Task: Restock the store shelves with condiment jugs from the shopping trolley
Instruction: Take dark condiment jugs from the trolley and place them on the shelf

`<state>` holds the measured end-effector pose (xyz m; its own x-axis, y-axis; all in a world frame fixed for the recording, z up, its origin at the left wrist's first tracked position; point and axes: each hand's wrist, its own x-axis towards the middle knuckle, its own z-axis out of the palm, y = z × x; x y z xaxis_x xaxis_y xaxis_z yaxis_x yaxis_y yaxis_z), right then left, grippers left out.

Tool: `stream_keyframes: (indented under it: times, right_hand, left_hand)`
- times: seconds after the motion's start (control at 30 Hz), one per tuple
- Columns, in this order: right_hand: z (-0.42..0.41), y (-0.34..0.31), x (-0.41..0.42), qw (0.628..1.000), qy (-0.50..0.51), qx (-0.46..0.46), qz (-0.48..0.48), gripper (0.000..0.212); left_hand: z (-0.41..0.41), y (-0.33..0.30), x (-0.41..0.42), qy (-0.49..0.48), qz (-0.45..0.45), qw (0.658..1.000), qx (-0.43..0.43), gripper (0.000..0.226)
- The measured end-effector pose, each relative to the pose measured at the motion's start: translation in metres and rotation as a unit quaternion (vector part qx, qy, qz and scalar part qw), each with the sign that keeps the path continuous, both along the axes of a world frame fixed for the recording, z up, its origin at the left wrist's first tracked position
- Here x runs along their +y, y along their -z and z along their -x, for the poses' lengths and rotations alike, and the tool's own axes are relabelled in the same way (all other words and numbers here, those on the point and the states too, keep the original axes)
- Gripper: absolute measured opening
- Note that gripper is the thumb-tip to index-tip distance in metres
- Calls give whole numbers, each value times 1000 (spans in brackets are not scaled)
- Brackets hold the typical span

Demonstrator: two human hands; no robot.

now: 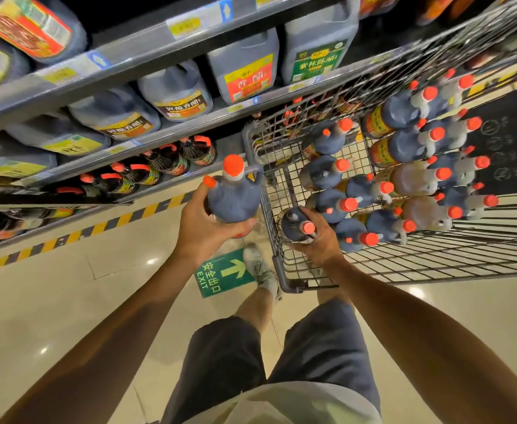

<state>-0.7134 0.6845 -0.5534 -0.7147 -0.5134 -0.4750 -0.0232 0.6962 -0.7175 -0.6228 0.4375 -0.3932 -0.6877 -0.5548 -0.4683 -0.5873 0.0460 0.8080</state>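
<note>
Left hand grips a dark jug with an orange cap from below, fingers wrapped round its body; jug is upright, held just left of the trolley rim, outside the basket. Right hand is inside the trolley at its near left corner, fingers curled over the top of a second dark jug with an orange cap that sits in the basket. Hands are apart, each clamped on its own jug. Further into the trolley, many more orange-capped jugs stand packed together, mostly dark, a few paler. Left of the trolley, store shelves carry large dark jugs with yellow and green labels; lowest shelf holds small dark bottles with orange handles. Near the trolley on the floor, a green exit sign, with a shoe partly on it. Yellow-black striped tape runs along the shelf base.
</note>
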Motion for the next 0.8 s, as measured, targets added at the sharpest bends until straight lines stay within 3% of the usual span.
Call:
stream_keyframes:
  times: [0.13, 0.3, 0.37, 0.5, 0.63, 0.8]
  right_hand:
    - [14, 5, 17, 994, -102, 3, 31, 112]
    - [12, 15, 9, 990, -138, -11, 35, 127]
    - [13, 16, 1, 991, -128, -18, 42, 118]
    - [18, 19, -6, 989, -138, 41, 40, 81]
    - [15, 16, -9, 990, -127, 51, 33, 73]
    - [15, -22, -15, 992, -113, 44, 20, 81]
  left_hand:
    - [0, 7, 5, -21, 3, 1000, 8, 66]
    - [-1, 11, 8, -36, 6, 999, 13, 71]
    - [-3, 14, 9, -45, 5, 999, 16, 72]
    - [-9, 19, 9, -56, 6, 998, 11, 75]
    - [-15, 18, 7, -60, -2, 998, 15, 84]
    - [-20, -3, 8, -75, 6, 997, 15, 68]
